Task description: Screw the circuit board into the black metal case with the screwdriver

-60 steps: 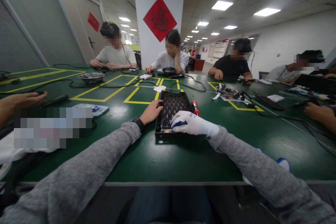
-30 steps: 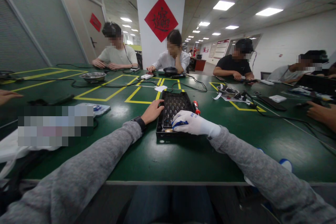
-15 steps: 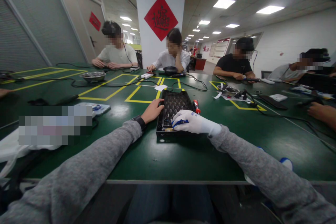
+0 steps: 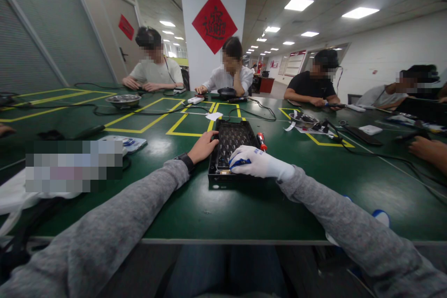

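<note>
A black rectangular case [image 4: 250, 136], shallow and open at the top, lies in front of me with rows of small shiny metal-looking parts inside. My left hand [image 4: 204, 147] is bare, with a dark watch on the wrist. Its stretched fingers rest against the case's left rim. My right hand [image 4: 256, 162] wears a white glove with blue on the finger side. Those fingers are curled down into the near right corner of the case, and what they hold, if anything, is hidden. A red-handled screwdriver [image 4: 261, 142] lies along the case's right side.
Metal bowls [image 4: 123, 101] stand further back, left and right. Black cables [image 4: 153, 111] cross the green table [image 4: 195, 214] among yellow tape lines. A white bag [image 4: 17, 195] lies at left. Several people sit opposite; another person's hand [image 4: 428, 150] is at far right.
My two hands and the case stay practically where they were. At the far left edge, another person's hand has shifted slightly.
</note>
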{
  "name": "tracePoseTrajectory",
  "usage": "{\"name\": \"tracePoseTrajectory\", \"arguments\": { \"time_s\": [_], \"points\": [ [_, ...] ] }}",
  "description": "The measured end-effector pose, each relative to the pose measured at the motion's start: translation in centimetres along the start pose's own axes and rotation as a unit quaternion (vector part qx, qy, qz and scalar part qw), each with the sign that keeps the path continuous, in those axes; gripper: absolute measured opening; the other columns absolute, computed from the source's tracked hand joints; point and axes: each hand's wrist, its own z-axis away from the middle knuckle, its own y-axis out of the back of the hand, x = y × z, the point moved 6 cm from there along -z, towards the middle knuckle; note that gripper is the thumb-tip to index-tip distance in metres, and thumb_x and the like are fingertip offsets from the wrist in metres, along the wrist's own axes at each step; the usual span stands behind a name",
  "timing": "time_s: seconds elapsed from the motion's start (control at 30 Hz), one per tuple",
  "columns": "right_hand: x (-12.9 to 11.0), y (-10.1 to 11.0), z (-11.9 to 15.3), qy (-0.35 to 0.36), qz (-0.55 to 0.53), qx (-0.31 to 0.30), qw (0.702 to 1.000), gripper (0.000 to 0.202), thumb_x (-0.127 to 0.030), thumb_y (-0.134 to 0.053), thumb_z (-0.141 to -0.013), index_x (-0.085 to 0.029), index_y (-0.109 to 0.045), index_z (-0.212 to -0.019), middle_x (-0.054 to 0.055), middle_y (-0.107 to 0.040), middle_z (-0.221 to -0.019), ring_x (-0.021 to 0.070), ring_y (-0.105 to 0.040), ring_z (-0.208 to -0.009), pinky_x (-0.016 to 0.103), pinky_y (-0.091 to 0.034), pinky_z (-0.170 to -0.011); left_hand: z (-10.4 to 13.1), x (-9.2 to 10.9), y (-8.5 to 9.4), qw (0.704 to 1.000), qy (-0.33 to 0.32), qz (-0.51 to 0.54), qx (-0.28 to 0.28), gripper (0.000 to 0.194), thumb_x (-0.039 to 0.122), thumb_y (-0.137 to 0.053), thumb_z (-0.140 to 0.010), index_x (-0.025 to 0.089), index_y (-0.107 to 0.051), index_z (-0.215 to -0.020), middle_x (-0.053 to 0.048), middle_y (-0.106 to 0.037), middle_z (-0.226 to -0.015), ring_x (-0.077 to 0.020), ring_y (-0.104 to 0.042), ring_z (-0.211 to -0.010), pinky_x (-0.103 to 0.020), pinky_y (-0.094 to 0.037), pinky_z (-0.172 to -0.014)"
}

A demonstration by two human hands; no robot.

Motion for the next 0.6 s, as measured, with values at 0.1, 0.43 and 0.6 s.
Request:
{"name": "tracePoseTrajectory", "arguments": {
  "time_s": [0.1,0.43,0.6],
  "points": [
    [-0.2,0.1,0.0,0.003,-0.006,-0.002,1.000,0.020,-0.032,-0.058,-0.079,-0.018,-0.069,-0.087,0.005,-0.066,-0.092,0.0141,-0.057,-0.089,0.028,-0.043,-0.085,0.0,0.0,0.0,1.000,0.001,-0.001,-0.001,0.041,0.028,-0.042,-0.081,0.016,-0.049,-0.119,-0.009,-0.053,-0.116,-0.0210,-0.049,-0.107,-0.037,-0.036,-0.099],
    [-1.2,0.7,0.1,0.016,-0.029,-0.023,0.999,0.026,-0.036,-0.056,-0.081,-0.016,-0.066,-0.094,0.006,-0.064,-0.095,0.0152,-0.056,-0.092,0.030,-0.042,-0.088,0.0,0.2,0.0,1.000,-0.001,-0.008,0.002,0.039,0.026,-0.042,-0.081,0.016,-0.051,-0.118,-0.009,-0.054,-0.115,-0.0209,-0.049,-0.108,-0.038,-0.036,-0.099],
    [-0.5,1.3,0.6,0.001,-0.079,0.013,0.997,0.043,-0.041,-0.030,-0.092,-0.016,-0.059,-0.111,0.008,-0.059,-0.110,0.0170,-0.051,-0.108,0.035,-0.034,-0.100,0.0,0.2,0.0,1.000,0.000,-0.011,-0.002,0.041,0.028,-0.041,-0.082,0.015,-0.049,-0.119,-0.010,-0.054,-0.116,-0.0211,-0.048,-0.109,-0.038,-0.036,-0.100]
  ]
}}
